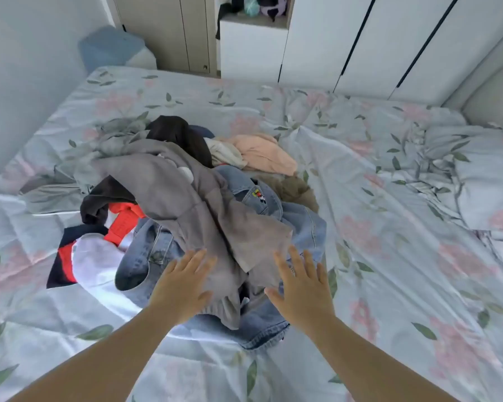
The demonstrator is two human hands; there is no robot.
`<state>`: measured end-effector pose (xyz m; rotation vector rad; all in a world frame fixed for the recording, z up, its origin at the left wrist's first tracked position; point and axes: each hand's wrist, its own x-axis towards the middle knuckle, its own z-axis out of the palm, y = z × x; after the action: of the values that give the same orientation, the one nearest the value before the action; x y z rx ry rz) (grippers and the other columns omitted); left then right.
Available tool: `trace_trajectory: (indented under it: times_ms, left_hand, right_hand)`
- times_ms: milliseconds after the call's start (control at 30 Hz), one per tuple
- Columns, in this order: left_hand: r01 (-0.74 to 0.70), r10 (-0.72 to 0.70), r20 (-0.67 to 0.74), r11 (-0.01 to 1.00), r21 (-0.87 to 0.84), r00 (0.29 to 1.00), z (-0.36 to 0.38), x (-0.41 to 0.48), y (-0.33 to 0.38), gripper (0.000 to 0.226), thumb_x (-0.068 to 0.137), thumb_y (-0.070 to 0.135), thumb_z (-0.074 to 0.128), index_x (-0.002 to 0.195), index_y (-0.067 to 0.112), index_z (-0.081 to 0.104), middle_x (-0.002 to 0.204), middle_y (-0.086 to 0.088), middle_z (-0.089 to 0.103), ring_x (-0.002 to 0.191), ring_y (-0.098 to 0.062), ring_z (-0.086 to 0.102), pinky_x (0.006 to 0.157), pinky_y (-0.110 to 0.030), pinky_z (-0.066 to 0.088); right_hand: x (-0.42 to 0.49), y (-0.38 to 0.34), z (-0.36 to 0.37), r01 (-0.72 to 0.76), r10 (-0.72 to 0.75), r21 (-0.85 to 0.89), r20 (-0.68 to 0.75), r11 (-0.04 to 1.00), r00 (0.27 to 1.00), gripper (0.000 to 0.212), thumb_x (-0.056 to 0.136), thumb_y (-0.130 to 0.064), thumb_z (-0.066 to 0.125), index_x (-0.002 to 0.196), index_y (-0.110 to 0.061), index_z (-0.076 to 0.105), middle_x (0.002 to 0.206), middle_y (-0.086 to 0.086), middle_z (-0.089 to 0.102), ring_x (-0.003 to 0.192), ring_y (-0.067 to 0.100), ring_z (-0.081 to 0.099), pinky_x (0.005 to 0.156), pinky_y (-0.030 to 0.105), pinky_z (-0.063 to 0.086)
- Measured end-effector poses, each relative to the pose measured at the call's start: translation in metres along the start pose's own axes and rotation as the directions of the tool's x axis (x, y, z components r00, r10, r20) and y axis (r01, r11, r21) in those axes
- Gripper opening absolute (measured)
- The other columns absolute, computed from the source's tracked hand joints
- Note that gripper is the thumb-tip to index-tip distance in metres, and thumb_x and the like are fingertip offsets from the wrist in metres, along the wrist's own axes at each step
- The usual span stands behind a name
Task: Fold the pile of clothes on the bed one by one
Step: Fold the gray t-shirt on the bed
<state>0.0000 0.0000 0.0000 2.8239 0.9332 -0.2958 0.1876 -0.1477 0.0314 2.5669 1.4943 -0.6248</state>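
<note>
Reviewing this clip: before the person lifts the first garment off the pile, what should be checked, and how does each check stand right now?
1. Hands free: left hand and right hand are open, holding nothing. Ok.
2. Top piece clear: the grey garment lies uppermost. Ok.
3. Grey garment untangled from the jeans beneath: cannot tell.
4. Folding room: bare bed sheet on the right-hand side. Ok.
5. Hands touching cloth: cannot tell.

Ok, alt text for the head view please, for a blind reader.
The left hand and right hand, both open, reach over a grey garment topping a jumbled pile of clothes on a floral-sheeted bed. It also holds denim, a peach garment and a red-and-white top.
</note>
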Motion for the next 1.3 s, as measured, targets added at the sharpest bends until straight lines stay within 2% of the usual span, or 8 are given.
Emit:
trace_trajectory:
  times_ms: [133, 467, 667, 767, 900, 1000, 1133, 1300]
  left_hand:
    - [0.007, -0.006, 0.144, 1.000, -0.008, 0.990, 0.040, 0.023, -0.009, 0.071, 0.095, 0.049, 0.039, 0.151, 0.029, 0.002, 0.159, 0.003, -0.005, 0.147, -0.021, -0.001, 0.116, -0.039, 0.011]
    - [0.116, -0.112, 0.049, 0.990, -0.085, 0.992, 0.084, 0.056, 0.003, 0.089, 0.086, 0.059, 0.051, 0.148, 0.037, -0.009, 0.158, 0.004, -0.014, 0.144, -0.028, 0.010, 0.113, -0.042, 0.025]
    - [0.148, -0.150, -0.001, 0.975, -0.164, 0.989, 0.082, 0.059, 0.002, 0.078, 0.088, 0.046, 0.052, 0.150, 0.034, 0.007, 0.159, 0.003, 0.004, 0.128, -0.024, 0.033, 0.102, -0.037, 0.038]
    - [0.179, -0.180, 0.021, 0.948, -0.265, 0.983, 0.076, 0.057, 0.002, 0.074, 0.090, 0.041, 0.053, 0.150, 0.033, 0.011, 0.157, 0.005, 0.009, 0.131, -0.025, 0.032, 0.107, -0.037, 0.034]
    - [0.209, -0.212, 0.045, 0.870, -0.446, 0.976, 0.059, 0.050, 0.003, 0.073, 0.090, 0.035, 0.058, 0.150, 0.031, 0.017, 0.155, 0.003, 0.018, 0.135, -0.026, 0.029, 0.108, -0.037, 0.031]
    - [0.180, -0.225, -0.024, 0.834, -0.522, 0.974, 0.037, 0.047, 0.003, 0.069, 0.089, 0.029, 0.061, 0.148, 0.023, 0.026, 0.148, -0.001, 0.030, 0.130, -0.026, 0.037, 0.104, -0.040, 0.035]
    - [0.064, -0.202, -0.171, 0.804, -0.591, 0.964, -0.011, 0.050, 0.023, 0.054, 0.096, 0.030, 0.050, 0.145, 0.014, 0.033, 0.144, -0.005, 0.039, 0.131, -0.024, 0.037, 0.107, -0.036, 0.031]
    - [-0.164, 0.031, -0.271, 0.859, -0.485, 0.962, -0.080, 0.049, 0.085, 0.059, 0.094, 0.038, 0.051, 0.146, 0.020, 0.030, 0.151, -0.004, 0.030, 0.137, -0.024, 0.028, 0.112, -0.040, 0.025]
  right_hand:
    - [0.021, 0.004, 0.030, -0.051, 0.052, -0.022, 0.065, 0.998, 0.997, 0.070, 0.096, -0.058, 0.026, 0.149, -0.035, -0.012, 0.158, 0.002, -0.019, 0.146, 0.029, -0.014, 0.116, 0.047, -0.004]
    - [0.070, 0.014, 0.060, -0.254, 0.246, 0.264, 0.062, 0.931, 0.967, 0.080, 0.094, -0.049, 0.042, 0.151, -0.020, -0.006, 0.160, 0.006, -0.003, 0.147, 0.024, 0.010, 0.115, 0.043, 0.015]
    - [0.100, 0.018, 0.069, -0.398, 0.371, 0.819, 0.247, 0.414, 0.895, 0.070, 0.085, -0.031, 0.063, 0.141, -0.009, 0.026, 0.124, 0.005, 0.053, 0.113, 0.027, 0.053, 0.095, 0.043, 0.046]
    - [0.104, 0.018, 0.070, -0.392, 0.383, 0.778, 0.212, 0.491, 0.899, 0.028, 0.082, -0.026, 0.062, 0.100, -0.010, 0.047, 0.073, -0.004, 0.046, 0.082, 0.023, 0.048, 0.068, 0.030, 0.040]
    - [0.102, 0.010, 0.054, -0.329, 0.324, 0.812, 0.184, 0.483, 0.928, 0.015, 0.088, -0.022, 0.058, 0.081, -0.013, 0.048, 0.073, -0.001, 0.050, 0.075, 0.019, 0.050, 0.059, 0.027, 0.037]
    - [0.091, 0.010, 0.035, -0.228, 0.328, 0.894, 0.099, 0.385, 0.940, 0.009, 0.093, -0.014, 0.052, 0.090, -0.015, 0.043, 0.079, -0.003, 0.047, 0.073, 0.015, 0.047, 0.060, 0.025, 0.037]
    - [0.050, 0.021, 0.001, -0.067, 0.319, 0.880, -0.099, 0.470, 0.943, 0.011, 0.097, -0.012, 0.044, 0.106, -0.019, 0.047, 0.087, -0.011, 0.051, 0.077, 0.005, 0.049, 0.065, 0.019, 0.038]
    - [-0.019, 0.035, -0.062, 0.046, 0.281, 0.887, -0.194, 0.460, 0.940, 0.022, 0.098, -0.016, 0.046, 0.117, -0.017, 0.056, 0.106, 0.001, 0.059, 0.096, 0.019, 0.057, 0.086, 0.037, 0.047]
